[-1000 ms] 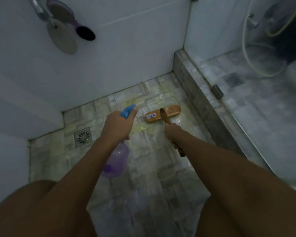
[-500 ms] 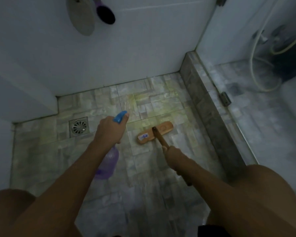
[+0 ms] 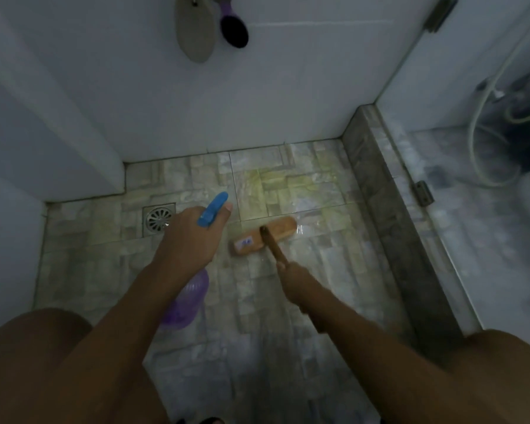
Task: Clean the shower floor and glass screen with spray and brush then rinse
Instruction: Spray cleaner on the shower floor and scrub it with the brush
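Note:
My left hand grips a purple spray bottle by its blue trigger head, which points at the far part of the floor. My right hand holds the wooden handle of a scrub brush. The brush's orange-brown head lies flat on the wet shower floor, just right of my left hand. Yellowish cleaner is spread on the tiles beyond the brush. The glass screen stands on the right, on a grey stone kerb.
A square metal drain sits in the floor left of my left hand. A grey paddle and a purple brush hang on the white back wall. Behind the glass are a shower hose and a dark bucket. My knees fill the lower corners.
The brush head has been pulled back from the far tiles toward me over the last second and has barely moved since. The view has tilted down and left.

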